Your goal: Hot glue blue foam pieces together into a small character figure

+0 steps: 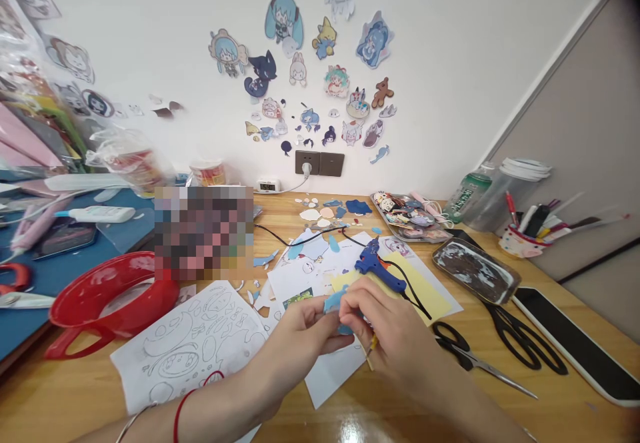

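Note:
Small light-blue paper pieces [333,301] are held between both hands above the desk. My left hand [305,329] is closed on them, thumb and fingers pinching from the left. My right hand [383,323] is closed too, its fingertips pressed against the blue paper from the right; a thin yellow stick [373,344] shows under its palm. Just beyond the hands a blue glue gun [377,268] lies on yellow paper [435,296]. White sheets [330,379] lie beneath the hands. Parts of the blue paper are hidden by the fingers.
Left of the hands are a sheet of line drawings [187,349] and a red basin [115,296]. To the right lie black scissors [470,356], a metal tin [475,269], a phone [575,343] and a pen holder [523,243]. Paper cut-outs [325,215] lie near the wall.

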Tool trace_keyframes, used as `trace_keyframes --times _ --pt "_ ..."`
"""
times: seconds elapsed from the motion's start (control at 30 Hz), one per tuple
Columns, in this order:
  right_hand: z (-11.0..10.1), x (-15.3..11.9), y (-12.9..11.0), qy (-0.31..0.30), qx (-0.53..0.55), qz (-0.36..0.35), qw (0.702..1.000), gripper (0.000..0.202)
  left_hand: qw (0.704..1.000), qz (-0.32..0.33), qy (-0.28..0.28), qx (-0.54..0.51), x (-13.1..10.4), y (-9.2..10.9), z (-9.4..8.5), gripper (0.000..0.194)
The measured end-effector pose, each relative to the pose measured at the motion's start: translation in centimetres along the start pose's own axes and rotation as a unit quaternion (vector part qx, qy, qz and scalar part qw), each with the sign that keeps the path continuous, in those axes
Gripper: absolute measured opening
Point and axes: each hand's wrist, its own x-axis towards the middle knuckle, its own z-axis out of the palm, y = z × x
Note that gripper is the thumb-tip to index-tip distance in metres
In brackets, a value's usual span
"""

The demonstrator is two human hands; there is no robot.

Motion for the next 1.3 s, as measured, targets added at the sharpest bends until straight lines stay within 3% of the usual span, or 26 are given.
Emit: trace_keyframes --times 0.13,0.27,0.33,0.4,0.5,0.57,0.67,0.77,0.9,1.07,1.17,1.23,1.3 --pt "-1.3 -0.6 -0.9 -0.033 0.096 0.064 0.993 0.016 0.998 -0.029 0.058 -0.022 0.3 -0.2 -0.2 0.017" --pt "-3.2 -1.2 0.3 0.001 0.039 0.175 0.984 0.021 0.998 -0.019 0.03 -0.048 0.4 -0.5 -0.5 0.009" --pt "-4.3 -1.5 2.3 0.042 -0.061 0.247 0.966 0.026 0.998 -0.014 0.02 -0.051 0.4 -0.6 -0.7 0.011" --pt "-5.3 -2.2 5.1 0.044 -0.173 0.31 0.934 0.031 0.998 -0.016 0.019 -0.051 0.4 -0.6 -0.8 0.013" --pt "-6.4 -3.8 9.9 -0.024 -0.283 0.391 0.875 0.039 0.997 -0.028 0.031 -0.062 0.6 -0.6 -1.0 0.019" --pt "-6.7 -5.3 13.0 -0.067 -0.29 0.439 0.848 0.049 0.995 -0.039 0.046 -0.079 0.8 -0.6 -1.0 0.022" --pt "-6.6 -7.3 16.1 -0.106 -0.233 0.459 0.851 0.045 0.992 -0.047 0.061 -0.101 1.1 -0.8 -1.1 0.022" --pt "-6.2 -8.4 17.3 -0.122 -0.195 0.436 0.87 0.03 0.99 -0.045 0.057 -0.119 1.2 -1.1 -1.1 0.018" --pt "-6.3 -8.6 17.7 -0.132 -0.15 0.409 0.89 0.028 0.988 -0.038 0.045 -0.141 1.0 -1.3 -1.0 0.011" --pt "-7.3 -7.5 16.9 -0.092 -0.176 0.423 0.884 0.025 0.996 -0.02 0.004 -0.087 0.5 -0.6 -0.6 0.01" --pt "-7.4 -5.9 14.2 -0.03 -0.238 0.434 0.868 0.045 1.0 -0.004 -0.011 -0.023 0.1 -0.1 -0.4 0.014" --pt "-7.1 -4.7 11.6 0.021 -0.233 0.397 0.887 0.053 1.0 -0.004 -0.007 0.012 -0.2 0.1 -0.2 0.014" --pt "-6.5 -3.7 9.1 0.064 -0.194 0.362 0.909 0.046 0.999 -0.002 -0.006 0.035 -0.5 0.2 0.0 0.015"
